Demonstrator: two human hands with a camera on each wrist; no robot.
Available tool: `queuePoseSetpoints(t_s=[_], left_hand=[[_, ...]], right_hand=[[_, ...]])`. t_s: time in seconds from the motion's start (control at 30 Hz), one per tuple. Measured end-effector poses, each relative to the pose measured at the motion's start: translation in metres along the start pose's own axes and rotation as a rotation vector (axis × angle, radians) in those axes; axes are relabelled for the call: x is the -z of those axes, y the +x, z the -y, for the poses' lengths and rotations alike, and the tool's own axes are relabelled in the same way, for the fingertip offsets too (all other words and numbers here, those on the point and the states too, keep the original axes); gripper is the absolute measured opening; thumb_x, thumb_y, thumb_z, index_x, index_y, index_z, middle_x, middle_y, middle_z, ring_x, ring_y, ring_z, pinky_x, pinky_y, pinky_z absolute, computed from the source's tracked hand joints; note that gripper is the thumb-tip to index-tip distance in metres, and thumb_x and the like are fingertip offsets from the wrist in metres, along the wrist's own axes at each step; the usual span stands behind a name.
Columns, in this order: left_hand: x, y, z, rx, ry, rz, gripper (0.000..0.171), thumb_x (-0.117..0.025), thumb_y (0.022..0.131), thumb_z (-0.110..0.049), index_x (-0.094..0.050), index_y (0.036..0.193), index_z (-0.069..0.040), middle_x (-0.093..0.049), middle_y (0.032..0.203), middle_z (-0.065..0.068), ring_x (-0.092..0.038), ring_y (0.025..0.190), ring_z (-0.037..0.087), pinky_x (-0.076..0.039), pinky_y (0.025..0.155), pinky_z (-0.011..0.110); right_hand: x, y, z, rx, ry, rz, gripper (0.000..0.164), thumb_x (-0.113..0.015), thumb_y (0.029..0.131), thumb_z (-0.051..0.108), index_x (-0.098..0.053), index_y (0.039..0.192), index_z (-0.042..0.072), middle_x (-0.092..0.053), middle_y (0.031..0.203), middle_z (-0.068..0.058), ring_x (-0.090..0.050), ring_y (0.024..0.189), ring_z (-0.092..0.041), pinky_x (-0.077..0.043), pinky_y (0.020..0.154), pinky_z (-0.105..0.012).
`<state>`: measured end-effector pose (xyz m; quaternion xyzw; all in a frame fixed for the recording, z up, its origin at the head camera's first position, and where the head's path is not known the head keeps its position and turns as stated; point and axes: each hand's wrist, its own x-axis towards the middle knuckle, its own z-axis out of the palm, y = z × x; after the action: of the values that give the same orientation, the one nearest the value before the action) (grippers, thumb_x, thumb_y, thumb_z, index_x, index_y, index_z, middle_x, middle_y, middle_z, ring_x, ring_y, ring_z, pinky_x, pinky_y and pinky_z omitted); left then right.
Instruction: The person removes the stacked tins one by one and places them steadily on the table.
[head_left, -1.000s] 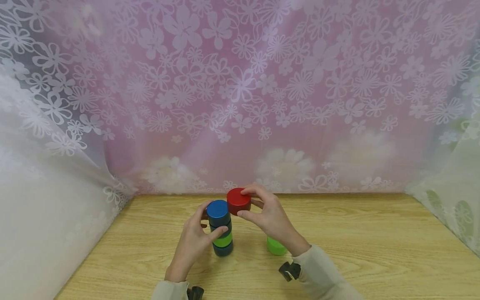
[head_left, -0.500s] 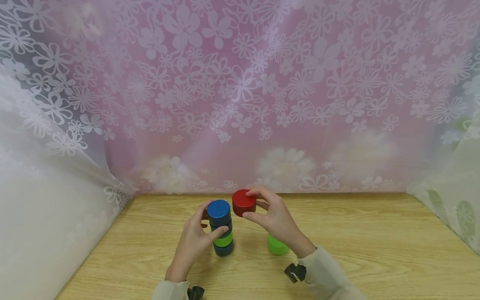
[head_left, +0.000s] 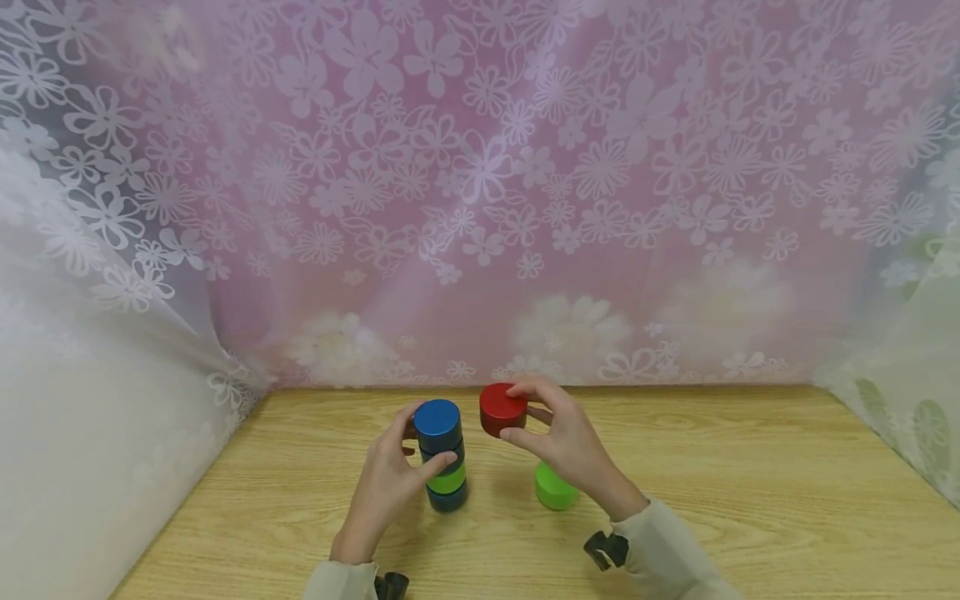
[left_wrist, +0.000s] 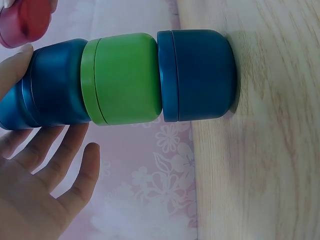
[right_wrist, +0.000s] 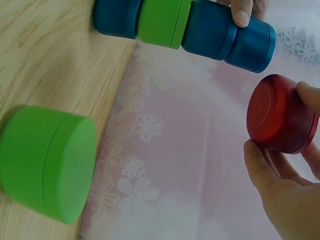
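A stack of small round lidded tins stands on the table: a blue tin (left_wrist: 205, 75) at the bottom, a green tin (left_wrist: 125, 77) over it, then a second blue tin (right_wrist: 207, 30) and a top blue tin (head_left: 438, 423). My left hand (head_left: 384, 477) grips the upper blue part of the stack, thumb on the near side and fingers behind. To the right of the stack's top, my right hand (head_left: 566, 437) holds a red tin (head_left: 501, 408) in the air between thumb and fingers, with a gap between it and the stack.
Another green tin (head_left: 555, 490) stands on the wooden table (head_left: 712, 483), below my right wrist. A pink floral curtain (head_left: 480, 208) hangs along the table's back edge, and pale sheets close off both sides.
My right hand has drawn the red tin rightward, away from the stack's top, opening a gap. My left hand and the stack have stayed in place.
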<state>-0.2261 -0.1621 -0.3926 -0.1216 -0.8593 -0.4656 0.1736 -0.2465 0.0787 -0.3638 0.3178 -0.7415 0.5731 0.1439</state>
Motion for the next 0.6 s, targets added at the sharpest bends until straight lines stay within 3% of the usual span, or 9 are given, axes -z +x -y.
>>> queuePoseSetpoints(t_s=[0.23, 0.6], left_hand=[[0.0, 0.0, 0.0, -0.006, -0.001, -0.004, 0.069, -0.088, 0.082, -0.015, -0.053, 0.141, -0.003, -0.069, 0.114, 0.012, -0.064, 0.099, 0.029, -0.057, 0.08, 0.051], [0.0, -0.001, 0.0, -0.018, 0.012, -0.009, 0.07, -0.088, 0.082, -0.015, -0.053, 0.141, -0.002, -0.068, 0.113, 0.013, -0.065, 0.099, 0.028, -0.057, 0.079, 0.052]], right_hand=[[0.005, -0.004, -0.001, -0.044, -0.016, -0.013, 0.04, -0.079, 0.083, -0.009, -0.062, 0.119, -0.003, -0.061, 0.127, -0.02, -0.058, 0.12, -0.038, -0.052, 0.097, -0.045], [0.012, -0.011, -0.005, -0.046, -0.034, -0.02, 0.04, -0.08, 0.081, -0.01, -0.063, 0.116, -0.002, -0.062, 0.126, -0.019, -0.059, 0.119, -0.038, -0.054, 0.096, -0.043]])
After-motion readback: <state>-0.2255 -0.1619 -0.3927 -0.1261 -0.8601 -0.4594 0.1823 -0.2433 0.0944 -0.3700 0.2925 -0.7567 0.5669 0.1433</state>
